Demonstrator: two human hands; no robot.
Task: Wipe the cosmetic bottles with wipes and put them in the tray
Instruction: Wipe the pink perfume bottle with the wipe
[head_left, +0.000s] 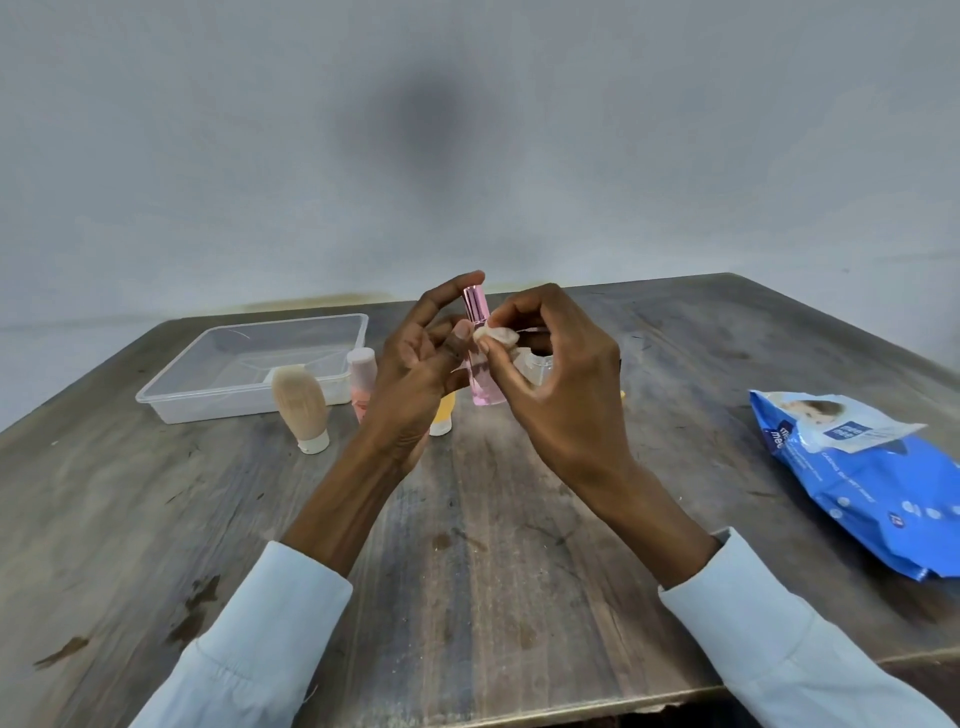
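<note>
My left hand (421, 358) holds a slim pink bottle (483, 379) with a shiny pink cap upright above the table. My right hand (550, 364) pinches a small bunched wipe (496, 335) against the bottle's upper side. A clear plastic tray (171, 400) sits on the left of the table, with nothing visible inside. In front of it stand a beige tube (301, 405) on its white cap and a pink-white bottle (362, 374). A yellow bottle (444, 413) shows partly behind my left hand. A clear bottle (540, 364) is mostly hidden by my right hand.
A blue wet-wipes pack (862, 478) with its flap lifted lies at the table's right edge. The worn wooden table (493, 545) reaches to a grey wall behind. Light blue sleeves cover both of my forearms.
</note>
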